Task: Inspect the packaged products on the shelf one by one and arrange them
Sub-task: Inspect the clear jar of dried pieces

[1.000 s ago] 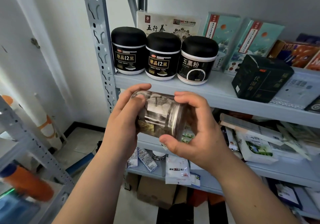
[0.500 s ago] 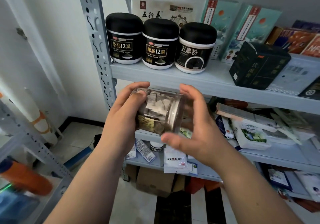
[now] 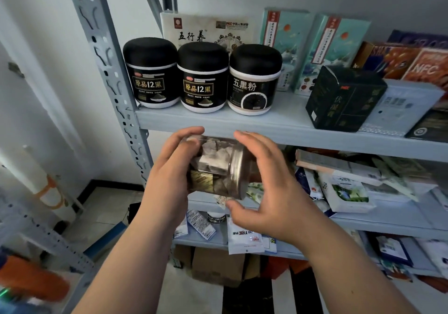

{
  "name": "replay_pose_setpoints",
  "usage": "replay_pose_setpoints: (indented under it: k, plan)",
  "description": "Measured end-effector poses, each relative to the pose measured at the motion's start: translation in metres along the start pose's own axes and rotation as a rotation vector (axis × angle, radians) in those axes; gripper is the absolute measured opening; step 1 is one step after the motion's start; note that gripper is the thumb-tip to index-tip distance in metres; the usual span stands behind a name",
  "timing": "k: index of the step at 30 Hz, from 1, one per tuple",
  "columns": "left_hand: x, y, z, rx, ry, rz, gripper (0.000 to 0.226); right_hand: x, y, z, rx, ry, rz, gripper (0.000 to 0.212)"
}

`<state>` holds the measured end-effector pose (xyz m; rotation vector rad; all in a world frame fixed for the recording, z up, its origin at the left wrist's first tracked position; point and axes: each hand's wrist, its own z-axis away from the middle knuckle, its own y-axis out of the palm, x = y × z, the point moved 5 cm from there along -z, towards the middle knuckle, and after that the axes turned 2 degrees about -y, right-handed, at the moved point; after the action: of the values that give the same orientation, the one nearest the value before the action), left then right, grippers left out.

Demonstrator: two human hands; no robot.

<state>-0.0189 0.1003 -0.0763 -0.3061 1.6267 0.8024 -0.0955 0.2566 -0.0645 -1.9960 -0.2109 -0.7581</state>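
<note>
Presently we inspect the clear jar (image 3: 213,168), left grip (image 3: 169,178) curled round its base, right grip (image 3: 266,192) clasping its lid (image 3: 238,165); next we'd probably stand it on the shelf (image 3: 278,125) at twelve o'clock.

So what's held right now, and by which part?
A clear jar, sideways: left hand grips its base end, right hand grips the lid end.

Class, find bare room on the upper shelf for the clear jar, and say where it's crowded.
Bare shelf lies between the white-bodied tub and the dark green box. Boxes pack the right end; packets heap the shelf below.
</note>
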Motion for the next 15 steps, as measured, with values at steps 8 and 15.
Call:
replay_pose_setpoints:
  k: [8,15]
  plan:
    - [0.009,0.029,-0.015,-0.036,0.017,-0.070,0.023,-0.041,-0.016,-0.010,-0.165,0.218,-0.360,0.069]
    - [0.023,0.056,-0.031,-0.055,-0.053,0.024,0.036,-0.052,-0.040,-0.015,-0.203,0.067,-0.236,0.078]
